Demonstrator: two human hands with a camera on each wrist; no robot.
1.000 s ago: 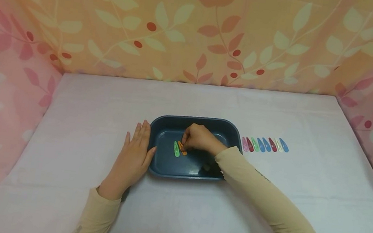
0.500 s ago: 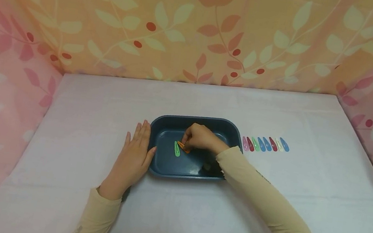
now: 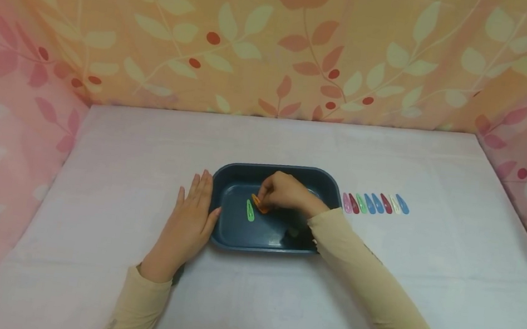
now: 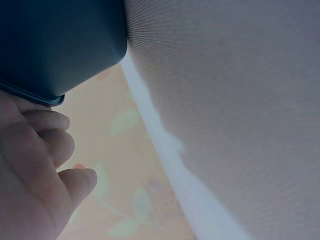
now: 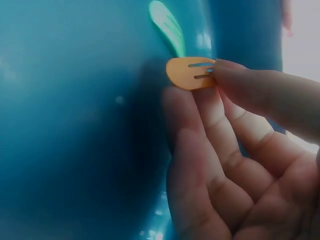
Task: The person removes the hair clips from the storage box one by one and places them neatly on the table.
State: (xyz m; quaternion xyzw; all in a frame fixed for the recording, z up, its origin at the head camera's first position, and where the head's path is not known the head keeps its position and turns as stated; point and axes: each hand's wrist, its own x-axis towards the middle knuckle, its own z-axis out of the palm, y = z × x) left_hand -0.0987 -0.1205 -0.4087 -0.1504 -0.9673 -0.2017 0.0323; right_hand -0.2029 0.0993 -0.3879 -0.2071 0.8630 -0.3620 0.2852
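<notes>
An orange snap hair clip (image 5: 187, 75) is pinched between the thumb and fingers of my right hand (image 3: 285, 192), over the inside of a dark blue tray (image 3: 233, 239). Just left of it, a green hair clip (image 3: 250, 210) lies on the tray floor; the right wrist view shows this green clip behind the orange one. My left hand (image 3: 189, 216) rests against the tray's left side with fingers straight, the thumb at the rim. In the left wrist view, fingers (image 4: 55, 130) of that hand appear by the tray's rim.
To the right of the tray, several hair clips (image 3: 375, 203) in pink, red, green, blue and white lie in a row on the white tablecloth (image 3: 145, 142). Floral curtains (image 3: 281, 38) stand behind and at both sides.
My right hand has taken the orange clip off the tray floor, tilting and lifting it slightly. The left hand and the tray have stayed in place.
</notes>
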